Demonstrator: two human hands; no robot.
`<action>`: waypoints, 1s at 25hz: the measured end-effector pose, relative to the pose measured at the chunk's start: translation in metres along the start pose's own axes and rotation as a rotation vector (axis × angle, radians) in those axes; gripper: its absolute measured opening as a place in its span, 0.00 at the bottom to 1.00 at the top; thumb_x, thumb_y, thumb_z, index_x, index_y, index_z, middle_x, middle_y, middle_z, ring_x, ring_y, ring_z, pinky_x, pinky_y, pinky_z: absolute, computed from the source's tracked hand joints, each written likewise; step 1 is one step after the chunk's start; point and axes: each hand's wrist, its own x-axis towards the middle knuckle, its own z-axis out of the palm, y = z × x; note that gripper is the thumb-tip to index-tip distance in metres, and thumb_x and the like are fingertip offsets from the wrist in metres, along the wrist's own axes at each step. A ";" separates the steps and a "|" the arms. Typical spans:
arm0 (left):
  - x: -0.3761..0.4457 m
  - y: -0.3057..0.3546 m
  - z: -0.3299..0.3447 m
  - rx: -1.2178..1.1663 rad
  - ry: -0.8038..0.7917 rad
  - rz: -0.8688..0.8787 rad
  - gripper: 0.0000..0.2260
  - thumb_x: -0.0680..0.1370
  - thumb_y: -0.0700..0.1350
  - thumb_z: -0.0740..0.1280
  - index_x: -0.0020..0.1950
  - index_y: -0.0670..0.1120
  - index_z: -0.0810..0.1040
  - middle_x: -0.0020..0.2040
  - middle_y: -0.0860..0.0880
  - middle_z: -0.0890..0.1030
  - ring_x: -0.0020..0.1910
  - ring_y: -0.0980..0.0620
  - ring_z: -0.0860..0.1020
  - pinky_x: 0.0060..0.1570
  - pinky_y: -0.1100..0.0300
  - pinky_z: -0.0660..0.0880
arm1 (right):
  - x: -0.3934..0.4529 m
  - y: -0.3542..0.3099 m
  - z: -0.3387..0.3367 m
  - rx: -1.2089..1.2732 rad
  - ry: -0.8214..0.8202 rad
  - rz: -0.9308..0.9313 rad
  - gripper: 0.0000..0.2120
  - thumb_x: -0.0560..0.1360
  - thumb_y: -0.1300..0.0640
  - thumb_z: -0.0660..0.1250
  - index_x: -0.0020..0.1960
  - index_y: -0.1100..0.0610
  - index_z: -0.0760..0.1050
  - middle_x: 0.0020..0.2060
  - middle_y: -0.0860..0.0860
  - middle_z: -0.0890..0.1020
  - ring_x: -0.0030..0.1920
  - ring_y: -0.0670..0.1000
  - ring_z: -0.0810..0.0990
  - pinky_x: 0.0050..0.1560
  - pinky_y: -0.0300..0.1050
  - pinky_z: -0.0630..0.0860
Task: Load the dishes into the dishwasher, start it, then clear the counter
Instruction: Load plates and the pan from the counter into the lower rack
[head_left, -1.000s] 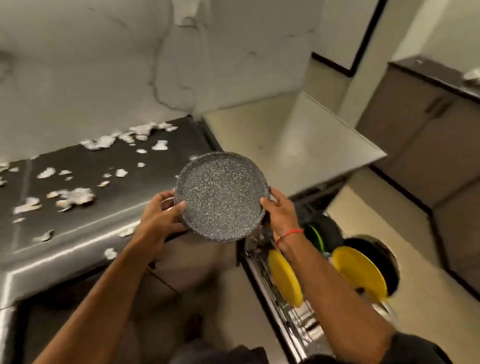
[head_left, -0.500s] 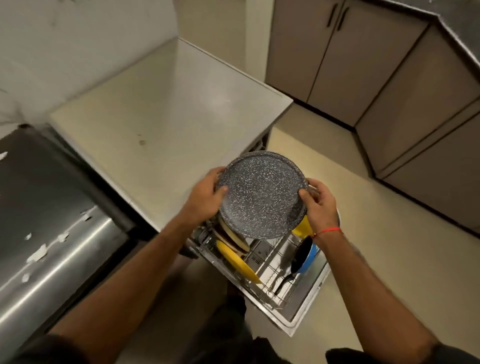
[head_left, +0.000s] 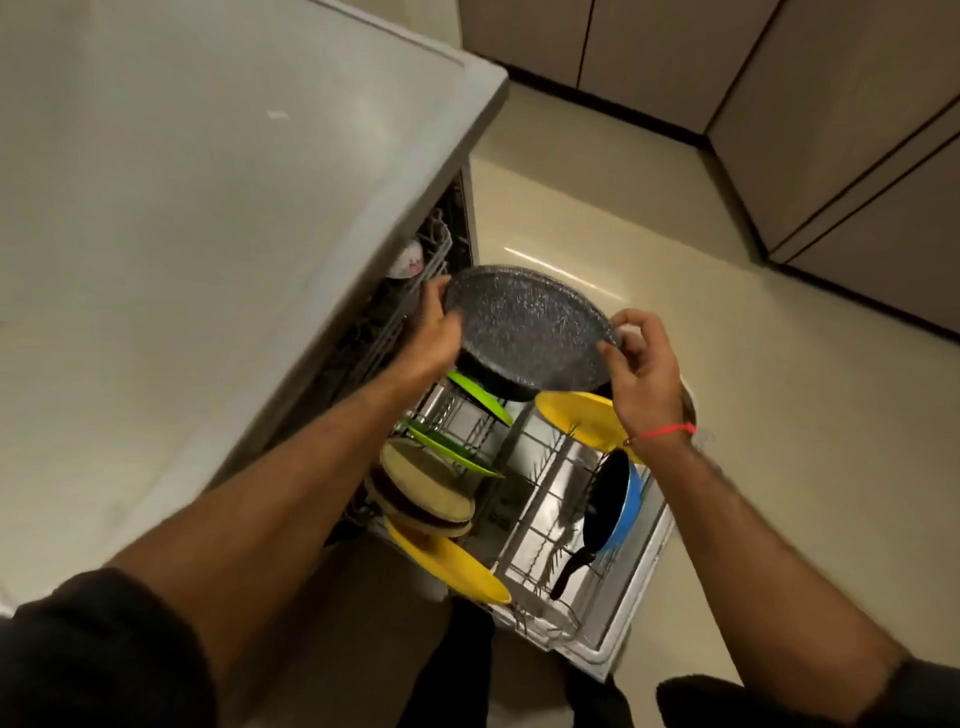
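Head view, left hand (head_left: 434, 338), right hand (head_left: 641, 364) gripping speckled plate (head_left: 530, 332) rims (arms outstretched)

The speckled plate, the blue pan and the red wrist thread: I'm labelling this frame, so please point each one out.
speckled plate (head_left: 530, 332), head view, middle of its dark speckled face.
blue pan (head_left: 626, 506), head view, blue outer wall at its right edge.
red wrist thread (head_left: 667, 430), head view, strand across the right wrist.
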 end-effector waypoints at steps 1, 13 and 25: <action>0.022 -0.006 0.012 -0.105 0.038 0.006 0.18 0.85 0.38 0.54 0.75 0.44 0.65 0.64 0.42 0.74 0.60 0.47 0.74 0.59 0.52 0.73 | 0.015 0.015 0.003 0.006 0.017 -0.027 0.17 0.78 0.70 0.63 0.52 0.47 0.71 0.38 0.44 0.76 0.39 0.40 0.73 0.44 0.35 0.71; 0.198 -0.082 0.064 -0.176 -0.010 -0.100 0.53 0.61 0.83 0.57 0.78 0.54 0.57 0.74 0.45 0.69 0.68 0.43 0.72 0.69 0.35 0.68 | 0.143 0.147 0.055 -0.297 -0.081 -0.089 0.12 0.76 0.69 0.64 0.54 0.55 0.69 0.37 0.52 0.79 0.36 0.45 0.73 0.38 0.37 0.71; 0.224 -0.117 0.099 0.501 -0.127 -0.150 0.22 0.85 0.55 0.58 0.77 0.47 0.66 0.74 0.42 0.71 0.71 0.42 0.71 0.70 0.48 0.70 | 0.178 0.195 0.086 -0.905 -0.444 0.077 0.17 0.78 0.66 0.63 0.64 0.54 0.77 0.56 0.63 0.80 0.54 0.64 0.80 0.57 0.55 0.79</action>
